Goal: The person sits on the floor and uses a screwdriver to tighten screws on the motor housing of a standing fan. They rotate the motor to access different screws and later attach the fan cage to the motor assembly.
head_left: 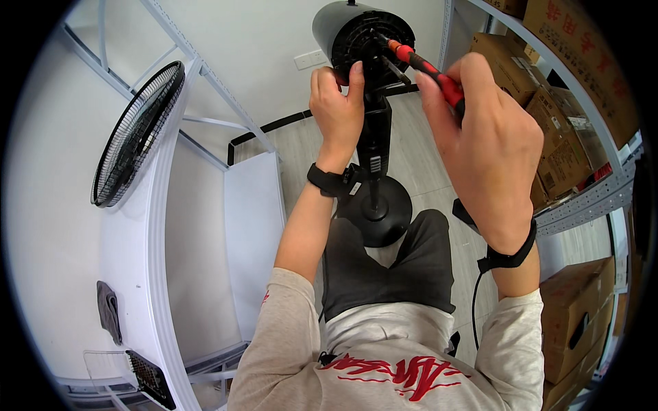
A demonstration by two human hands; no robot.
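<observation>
A black pedestal fan's motor housing (351,33) is at the top, its inner face turned towards me and a metal shaft sticking out. Its stand (375,130) runs down to a round black base (384,218) on the floor. My left hand (338,103) grips the lower rim of the housing, thumb raised and fingers curled against the edge. In my right hand (488,137) is a red and black screwdriver (430,71), tilted, its tip reaching into the housing's face near the middle. Whether the tip sits on a screw is too small to tell.
A fan grille (140,133) leans on the white shelf (130,236) at left, with a dark cloth (108,312) and a bit case (151,378) nearer me. Cardboard boxes (558,133) fill the rack on the right, and more boxes (576,322) stand below. A cable (474,308) hangs by my right wrist.
</observation>
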